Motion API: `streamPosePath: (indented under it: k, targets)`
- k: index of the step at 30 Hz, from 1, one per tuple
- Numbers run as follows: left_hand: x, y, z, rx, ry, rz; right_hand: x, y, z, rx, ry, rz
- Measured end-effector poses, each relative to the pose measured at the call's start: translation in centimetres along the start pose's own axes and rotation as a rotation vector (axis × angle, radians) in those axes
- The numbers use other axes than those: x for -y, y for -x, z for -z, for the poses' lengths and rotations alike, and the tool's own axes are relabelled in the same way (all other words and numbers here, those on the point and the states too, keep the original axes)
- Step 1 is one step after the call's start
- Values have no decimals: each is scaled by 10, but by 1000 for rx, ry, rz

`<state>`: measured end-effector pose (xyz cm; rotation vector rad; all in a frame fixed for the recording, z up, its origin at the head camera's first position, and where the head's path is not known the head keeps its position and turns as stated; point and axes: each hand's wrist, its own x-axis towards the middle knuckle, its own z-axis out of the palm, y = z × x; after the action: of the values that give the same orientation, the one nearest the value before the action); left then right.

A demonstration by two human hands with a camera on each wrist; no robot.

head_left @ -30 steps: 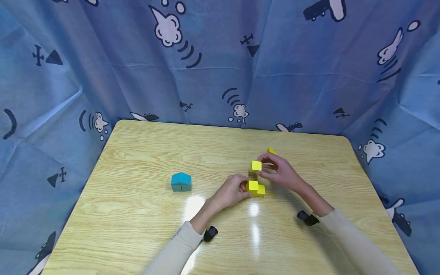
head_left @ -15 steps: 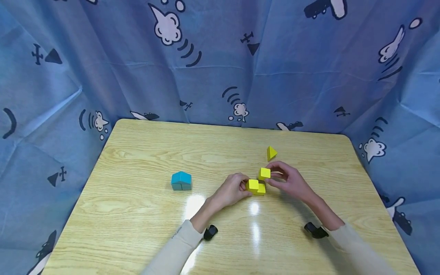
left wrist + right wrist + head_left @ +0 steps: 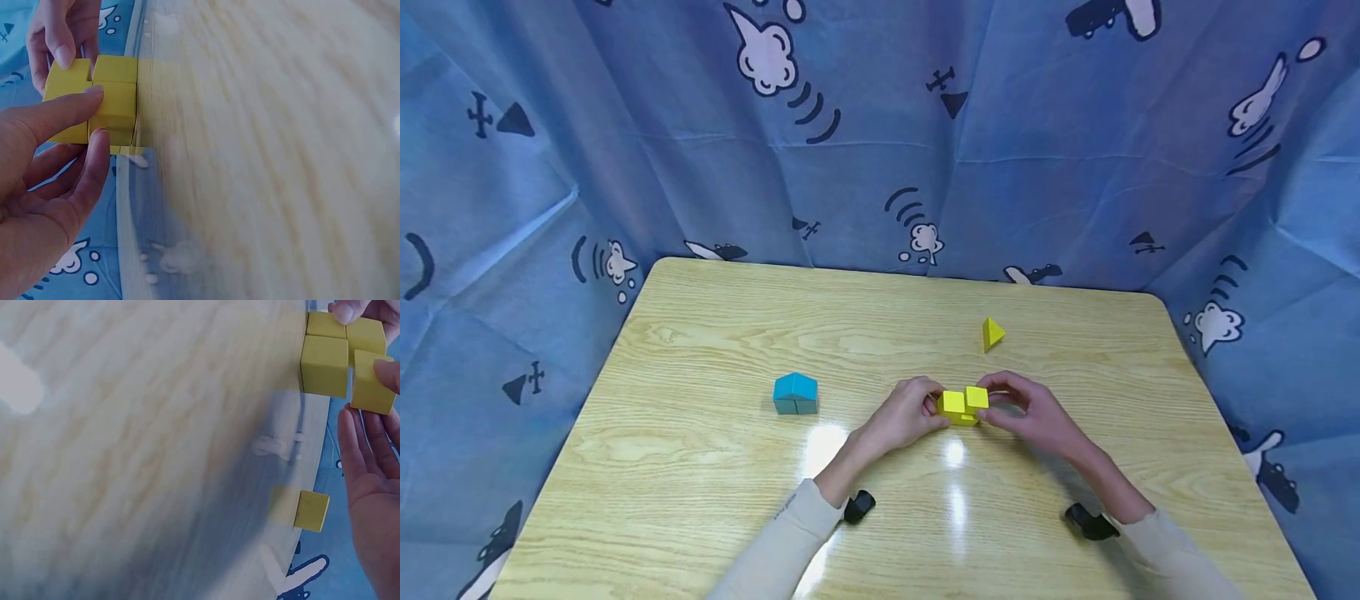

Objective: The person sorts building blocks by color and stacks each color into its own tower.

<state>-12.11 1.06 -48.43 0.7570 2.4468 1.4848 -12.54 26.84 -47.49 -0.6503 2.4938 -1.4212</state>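
Note:
Right of the table's middle, several yellow cubes stand close together. My left hand (image 3: 910, 414) has thumb and fingers at the left column; in the left wrist view the thumb lies across the seam near the upper cube (image 3: 365, 335). Between thumb and fingertips my right hand (image 3: 1030, 412) pinches another yellow cube (image 3: 977, 397). That cube is just over the lower right cube (image 3: 325, 362), beside the left column's upper cube, slightly tilted with a narrow gap in the right wrist view. The lower left cube (image 3: 325, 324) is partly covered by the left thumb tip.
A yellow triangular block (image 3: 992, 334) stands farther back on the wooden table (image 3: 700, 483). To the left is a blue house-shaped group of blocks (image 3: 795, 393). A blue patterned curtain (image 3: 865, 108) hangs behind and at both sides. Black cameras sit at both wrists.
My right hand has carried its yellow cube toward me and down, from behind the stack to over the lower right cube. The triangular block has come into full sight. My left hand has stayed put.

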Motion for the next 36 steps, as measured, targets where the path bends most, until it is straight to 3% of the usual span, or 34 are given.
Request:
streamPosePath:
  k: [9, 27, 36]
  targets:
    - [-3, 0, 0, 0, -7, 18, 4, 4, -4, 23, -15, -39]
    - [-4, -1, 0, 6, -31, 27, 0, 5, -6, 22, -29, -2]
    - [-2, 0, -2, -3, -33, 20, 1, 3, 1, -11, -12, -30]
